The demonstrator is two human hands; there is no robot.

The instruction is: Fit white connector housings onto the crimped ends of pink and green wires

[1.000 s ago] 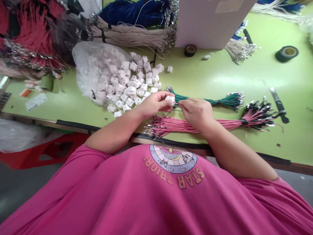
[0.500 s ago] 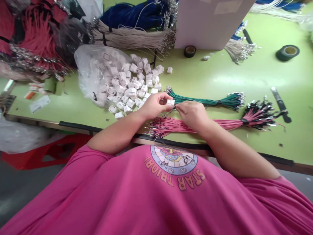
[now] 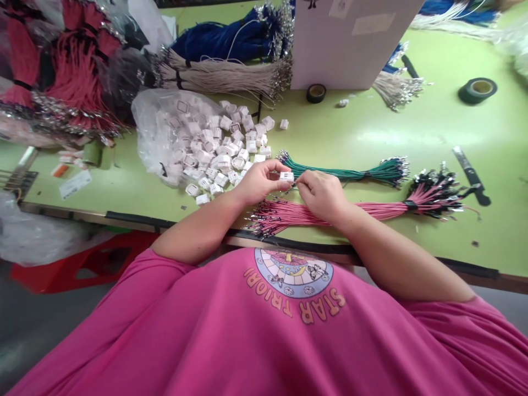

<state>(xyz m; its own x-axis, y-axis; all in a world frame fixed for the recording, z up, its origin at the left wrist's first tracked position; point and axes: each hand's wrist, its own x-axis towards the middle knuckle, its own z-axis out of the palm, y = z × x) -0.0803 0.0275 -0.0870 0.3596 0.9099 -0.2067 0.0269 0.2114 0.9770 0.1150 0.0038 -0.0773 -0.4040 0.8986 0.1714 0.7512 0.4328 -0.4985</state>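
Observation:
My left hand (image 3: pixel 259 180) is closed, with a white connector housing (image 3: pixel 286 176) between thumb and fingers. Right beside it, my right hand (image 3: pixel 324 191) pinches a thin wire at the housing's right end; only the wire's tip shows, the rest is covered by the fingers. Under my right hand lies a bundle of pink wires (image 3: pixel 371 209), its metal-tipped ends fanned out at left. Just behind the hands is a tied bundle of green wires (image 3: pixel 342 174). Loose white housings (image 3: pixel 223 162) are heaped to the left of my left hand.
A clear plastic bag (image 3: pixel 154 132) lies by the heap. Behind are blue wires (image 3: pixel 223 36), white wires (image 3: pixel 231 77) and a pale box (image 3: pixel 334 49). Tape rolls (image 3: pixel 316 93) and a black-handled blade (image 3: pixel 471 175) lie on the green table (image 3: pixel 383 129). Red wire bundles (image 3: pixel 76 66) fill the far left.
The camera view has shifted slightly. Both hands stay together at the housing, with the right fingers turned a little and a bit more of the wire tip showing.

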